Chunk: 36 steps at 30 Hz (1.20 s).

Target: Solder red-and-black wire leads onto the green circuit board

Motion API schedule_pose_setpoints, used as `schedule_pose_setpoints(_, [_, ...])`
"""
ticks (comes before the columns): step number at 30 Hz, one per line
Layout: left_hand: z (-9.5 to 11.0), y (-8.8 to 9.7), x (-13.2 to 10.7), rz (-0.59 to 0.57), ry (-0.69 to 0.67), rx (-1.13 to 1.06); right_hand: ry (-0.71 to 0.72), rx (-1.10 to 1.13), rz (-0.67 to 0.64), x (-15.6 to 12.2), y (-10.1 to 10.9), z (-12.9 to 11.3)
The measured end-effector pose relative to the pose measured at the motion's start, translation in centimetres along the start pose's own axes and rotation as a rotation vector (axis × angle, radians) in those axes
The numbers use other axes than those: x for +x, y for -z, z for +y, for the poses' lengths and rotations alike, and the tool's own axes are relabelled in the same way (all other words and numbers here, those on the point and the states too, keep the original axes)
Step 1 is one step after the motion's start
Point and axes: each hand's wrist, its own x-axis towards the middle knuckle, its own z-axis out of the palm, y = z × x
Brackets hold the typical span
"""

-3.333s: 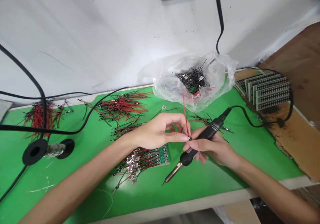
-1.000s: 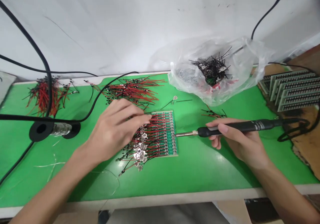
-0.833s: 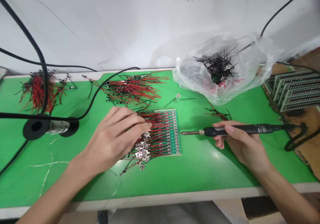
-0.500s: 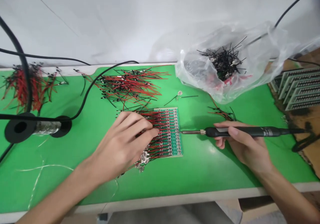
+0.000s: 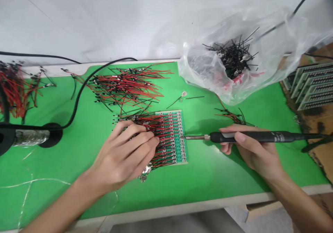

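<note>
The work surface is a green-topped counter (image 5: 213, 181) set against a white wall (image 5: 78, 21). At its centre lies a green circuit board panel (image 5: 178, 149), with red-and-black wire leads (image 5: 166, 129) fanning leftward from its rows of contacts. The left hand (image 5: 125, 153) lies across these leads with the fingers slightly spread. Its grip is open, and the flat placement appears to serve to keep the leads from shifting. The right hand (image 5: 252, 149) holds a soldering iron (image 5: 260, 136) in a closed, pen-style grip around the black handle. This hold brings the metal tip level with the right edge of the panel, just beside it or touching; the view does not settle which. Additional leads lie in a loose pile (image 5: 125, 87) behind the panel, apparently placed there for easy reach, and others sit in a clear plastic bag (image 5: 197, 73). Stacked circuit boards (image 5: 312, 87) occupy the far right.
</note>
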Motion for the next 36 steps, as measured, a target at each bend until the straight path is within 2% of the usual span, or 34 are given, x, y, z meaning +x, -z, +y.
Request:
schedule_pose_setpoints(11, [0.24, -0.40, 0.23, 0.043, 0.030, -0.047, 0.050, -0.043, -0.054, 0.05, 0.36, 0.34])
schedule_pose_setpoints(36, [0.00, -0.82, 0.04, 0.068, 0.018, -0.041, 0.060, -0.037, -0.041, -0.10, 0.22, 0.32])
